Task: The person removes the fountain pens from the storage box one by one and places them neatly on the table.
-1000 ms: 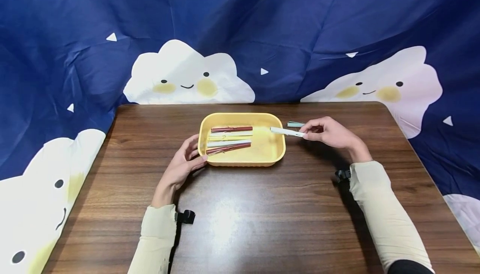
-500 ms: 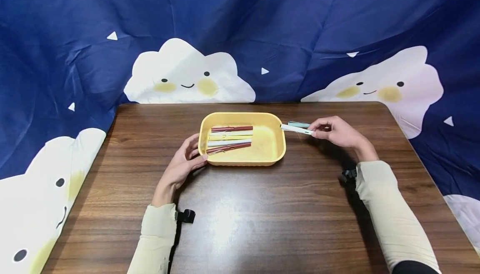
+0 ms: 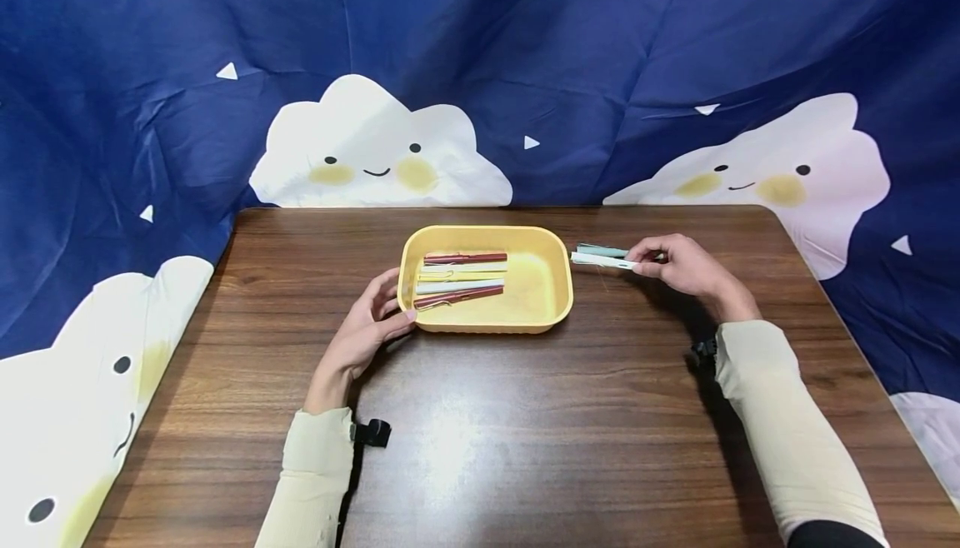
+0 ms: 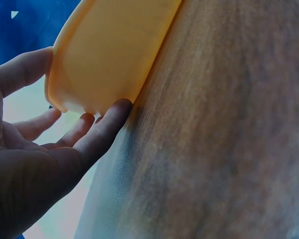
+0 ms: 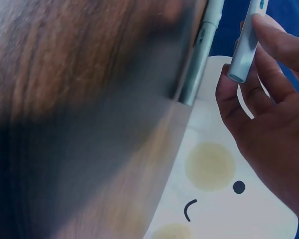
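In the head view, my left hand (image 3: pixel 363 333) holds the left end of a yellow plastic tray (image 3: pixel 487 323), the thumb at its near corner. The left wrist view shows the fingertips touching the tray's wall (image 4: pixel 107 55). Several pens lie inside, including a dark red pen (image 3: pixel 465 257) at the back and another dark red pen (image 3: pixel 459 296) in front. My right hand (image 3: pixel 682 266) pinches a white pen (image 3: pixel 602 261) by its right end, just beyond the tray's right rim. Close behind it, a mint green pen (image 3: pixel 600 250) lies on the table, partly hidden by the hand.
A brown wood-grain table (image 3: pixel 525 431) carries the tray near its back edge. Behind it hangs a blue curtain (image 3: pixel 570 73) printed with white clouds. A black strap (image 3: pixel 371 432) is on the left wrist, another black strap (image 3: pixel 703 352) on the right.
My right hand has drawn the white pen rightward, from over the tray's right rim to beside the tray. The left hand and tray have stayed where they were.
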### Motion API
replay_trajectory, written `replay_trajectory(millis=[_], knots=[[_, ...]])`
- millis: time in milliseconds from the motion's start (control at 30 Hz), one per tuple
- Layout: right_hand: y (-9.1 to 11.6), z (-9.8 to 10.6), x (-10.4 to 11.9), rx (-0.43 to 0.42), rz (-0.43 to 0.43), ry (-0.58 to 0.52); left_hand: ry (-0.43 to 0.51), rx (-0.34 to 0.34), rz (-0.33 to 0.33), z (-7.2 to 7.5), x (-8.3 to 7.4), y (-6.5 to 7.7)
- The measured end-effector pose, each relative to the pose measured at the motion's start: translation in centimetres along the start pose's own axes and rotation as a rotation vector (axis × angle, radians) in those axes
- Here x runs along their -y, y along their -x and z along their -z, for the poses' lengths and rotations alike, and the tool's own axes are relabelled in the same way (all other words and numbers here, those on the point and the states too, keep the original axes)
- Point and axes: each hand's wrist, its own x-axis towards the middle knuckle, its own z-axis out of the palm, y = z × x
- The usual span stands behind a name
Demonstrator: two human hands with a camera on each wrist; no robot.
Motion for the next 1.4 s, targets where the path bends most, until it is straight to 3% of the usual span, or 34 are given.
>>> replay_trajectory(millis=[400,1400], knots=[[-0.3,0.1,-1.7,0.016,-0.025,0.069,-0.002,-0.001,0.000,0.0,-0.1,0.0],[-1.6,-0.2,-2.5,0.015,-0.103,0.132,0.001,0.003,-0.006,0.0,-0.1,0.0]])
